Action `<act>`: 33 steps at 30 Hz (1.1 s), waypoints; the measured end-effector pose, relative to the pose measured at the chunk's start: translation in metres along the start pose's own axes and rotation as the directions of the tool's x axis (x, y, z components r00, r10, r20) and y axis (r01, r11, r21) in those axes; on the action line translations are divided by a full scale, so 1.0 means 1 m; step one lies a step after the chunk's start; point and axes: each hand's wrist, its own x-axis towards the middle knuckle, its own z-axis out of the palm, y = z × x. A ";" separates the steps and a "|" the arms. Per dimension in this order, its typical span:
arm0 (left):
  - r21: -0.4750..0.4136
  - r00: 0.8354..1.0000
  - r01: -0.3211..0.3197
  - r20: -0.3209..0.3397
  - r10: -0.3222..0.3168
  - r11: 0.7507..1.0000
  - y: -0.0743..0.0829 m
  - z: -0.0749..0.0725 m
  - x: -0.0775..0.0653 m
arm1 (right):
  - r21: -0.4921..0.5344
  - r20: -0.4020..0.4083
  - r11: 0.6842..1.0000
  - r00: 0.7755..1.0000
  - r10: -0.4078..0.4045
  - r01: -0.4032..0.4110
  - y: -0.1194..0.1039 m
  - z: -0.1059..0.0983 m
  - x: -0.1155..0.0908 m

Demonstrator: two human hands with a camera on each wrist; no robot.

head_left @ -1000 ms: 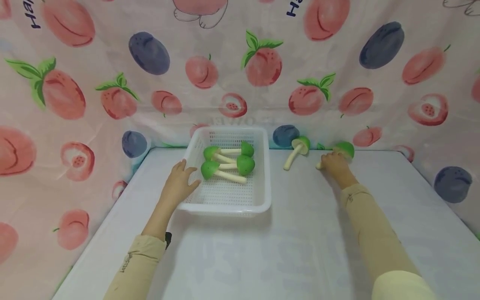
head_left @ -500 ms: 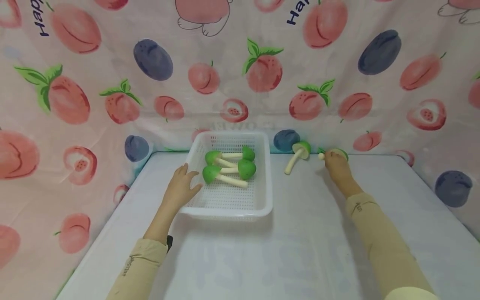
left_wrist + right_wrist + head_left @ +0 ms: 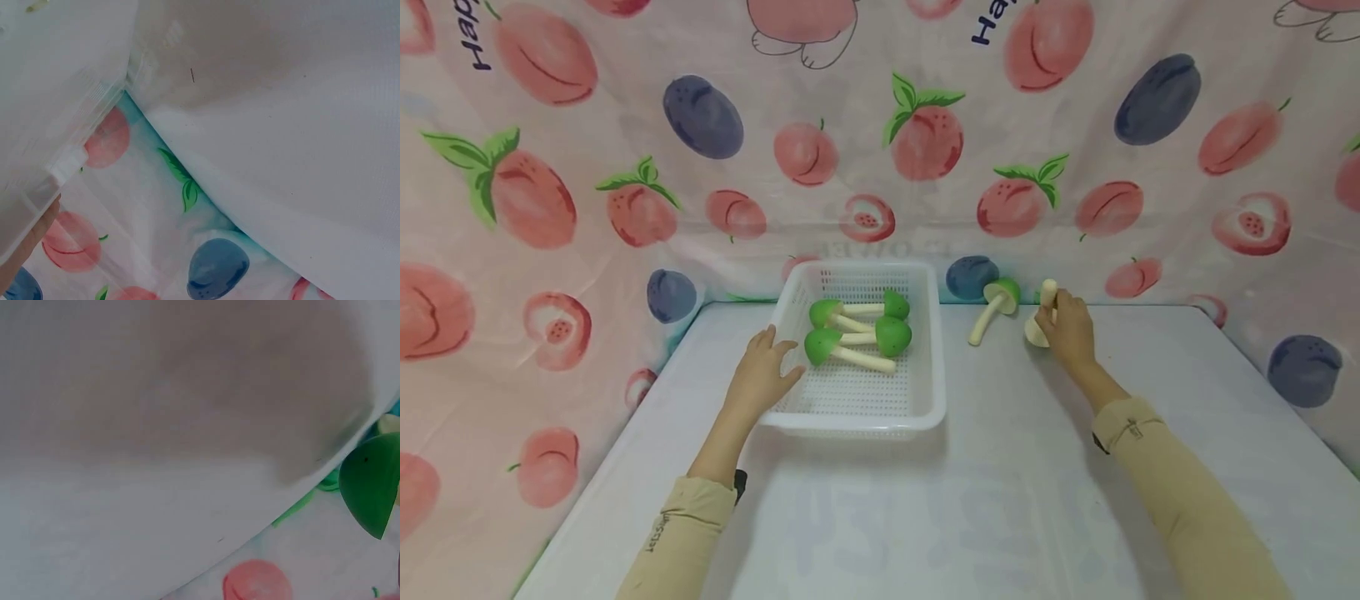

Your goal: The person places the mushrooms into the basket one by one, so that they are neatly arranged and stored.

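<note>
My right hand (image 3: 1071, 329) pinches a toy mushroom (image 3: 1036, 332) by its cream stem, the stem end pointing up and the pale underside of the cap facing the head camera. The green outside of that cap (image 3: 370, 481) shows at the right edge of the right wrist view. My left hand (image 3: 758, 375) holds the left rim of a white plastic basket (image 3: 934, 358), thumb over the inside and a finger (image 3: 31, 240) along the outer wall. Several green-capped mushrooms (image 3: 892, 337) lie inside the basket. Another mushroom (image 3: 992, 310) lies on the table, between basket and right hand.
A white-covered table (image 3: 1000, 500) carries everything. Behind it hangs a pink curtain (image 3: 865, 108) printed with peaches and blue plums, meeting the table's back edge close behind the basket and the lone mushroom.
My right hand has drawn the mushroom from the back edge a little toward me and left, turning its stem from lying to upright. The left hand and basket stay in place.
</note>
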 end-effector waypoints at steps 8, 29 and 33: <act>0.000 1.000 0.011 0.000 -0.011 1.000 0.000 -0.001 0.000 | 0.232 0.028 0.972 0.999 0.035 -0.040 -0.036 -0.006 0.001; -0.011 1.000 -0.003 0.002 0.003 1.000 -0.001 -0.001 0.000 | 0.705 -0.105 0.707 0.994 0.018 0.061 -0.118 -0.013 -0.004; -0.009 1.000 -0.008 0.002 0.008 1.000 0.000 -0.001 0.001 | 0.712 -0.083 0.697 0.996 -0.042 0.089 -0.133 -0.013 -0.006</act>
